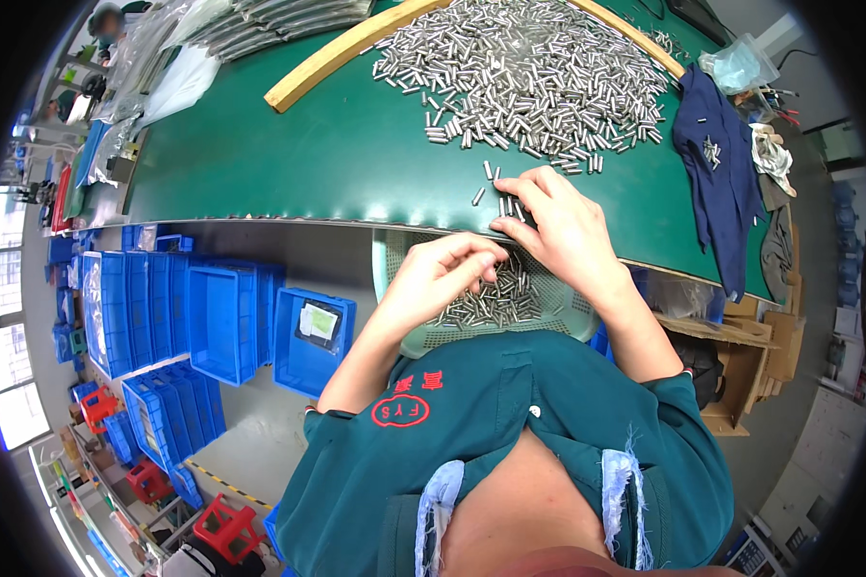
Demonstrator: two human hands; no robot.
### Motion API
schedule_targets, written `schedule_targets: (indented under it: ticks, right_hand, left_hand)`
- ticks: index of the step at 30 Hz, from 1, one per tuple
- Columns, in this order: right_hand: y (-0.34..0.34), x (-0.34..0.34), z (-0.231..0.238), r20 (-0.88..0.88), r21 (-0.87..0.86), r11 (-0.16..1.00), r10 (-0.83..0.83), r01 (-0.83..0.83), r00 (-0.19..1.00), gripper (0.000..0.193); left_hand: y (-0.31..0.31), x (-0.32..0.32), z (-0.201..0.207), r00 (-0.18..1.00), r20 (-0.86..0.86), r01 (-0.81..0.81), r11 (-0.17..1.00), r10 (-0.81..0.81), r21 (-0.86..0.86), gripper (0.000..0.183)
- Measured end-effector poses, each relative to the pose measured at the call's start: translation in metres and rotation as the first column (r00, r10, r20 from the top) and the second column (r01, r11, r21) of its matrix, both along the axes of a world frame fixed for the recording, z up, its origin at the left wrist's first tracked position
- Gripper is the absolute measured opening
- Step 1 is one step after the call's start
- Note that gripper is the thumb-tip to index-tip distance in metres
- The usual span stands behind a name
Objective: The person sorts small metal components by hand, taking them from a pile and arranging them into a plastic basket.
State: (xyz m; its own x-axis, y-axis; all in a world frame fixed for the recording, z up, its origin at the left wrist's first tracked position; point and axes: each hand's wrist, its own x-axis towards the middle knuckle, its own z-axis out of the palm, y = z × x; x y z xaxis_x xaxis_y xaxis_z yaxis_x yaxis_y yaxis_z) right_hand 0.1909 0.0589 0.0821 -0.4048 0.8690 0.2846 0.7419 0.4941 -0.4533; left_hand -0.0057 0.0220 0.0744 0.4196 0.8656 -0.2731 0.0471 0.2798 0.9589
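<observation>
Over the near edge of the green table (260,183), my right hand (563,226) curves its thumb and fingers around a few short metal pins (508,207). Two or three loose pins (478,196) lie just left of its fingertips. My left hand (443,277) is closed, thumb against curled fingers, above a pale green plastic basket (575,322); what it holds, if anything, is hidden. Inside the basket is a heap of similar pins (496,303). The basket sits below the table edge, against my body. A large pile of shiny pins (539,87) spreads across the table beyond my hands.
Wooden strips (342,60) border the large pile on its left and right. A dark blue cloth (717,173) with a few pins on it hangs over the table's right edge. Plastic bags (260,29) lie at the far left. Blue bins (226,322) stand below left, a cardboard box (731,385) below right.
</observation>
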Motion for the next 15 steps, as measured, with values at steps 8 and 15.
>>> schedule_targets:
  ticks: [8,15]
  right_hand:
    - [-0.001,-0.004,-0.003,0.000,-0.007,1.000,-0.020,0.020,1.000,0.034]
    - [-0.007,0.003,-0.009,-0.052,-0.028,0.998,-0.057,0.056,0.997,0.033]
  left_hand:
    - [0.042,0.009,-0.009,0.556,-0.541,0.143,0.569,0.631,0.810,0.021]
    - [0.030,0.017,-0.004,0.652,-0.614,0.140,0.725,0.445,0.674,0.012]
